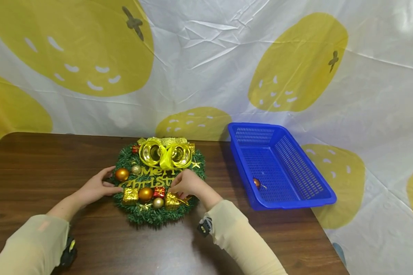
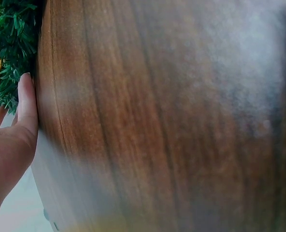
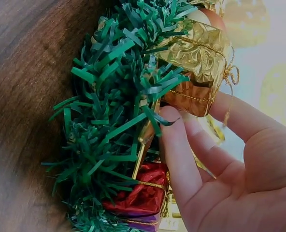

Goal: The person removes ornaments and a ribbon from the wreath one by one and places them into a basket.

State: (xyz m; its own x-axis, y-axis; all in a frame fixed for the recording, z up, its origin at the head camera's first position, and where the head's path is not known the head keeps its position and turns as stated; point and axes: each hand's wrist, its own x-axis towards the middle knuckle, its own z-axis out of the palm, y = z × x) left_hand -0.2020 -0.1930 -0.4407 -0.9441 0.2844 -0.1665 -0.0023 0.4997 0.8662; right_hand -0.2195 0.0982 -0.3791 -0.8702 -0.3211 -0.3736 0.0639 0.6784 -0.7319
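A green Christmas wreath (image 1: 148,219) lies on the table, dressed with gold bells (image 1: 155,152), "Merry Christmas" lettering, bronze baubles (image 1: 146,194) and small wrapped boxes. My left hand (image 1: 98,186) grips the wreath's left rim, fingers spread along the edge; in the left wrist view a fingertip touches the green tinsel (image 2: 15,58). Over the lower right of the wreath, my right hand (image 1: 189,185) pinches at a gold gift box (image 3: 196,53). The thumb shows beside the box's lower side, while the other fingertips are hidden behind it. A red gift box (image 3: 143,193) sits just below that thumb.
To the right stands a blue plastic basket (image 1: 242,172), with a small bronze bauble (image 1: 257,183) inside. Beneath everything is a brown wooden table (image 1: 89,233). A white cloth printed with yellow fruit (image 1: 199,68) hangs behind the table.
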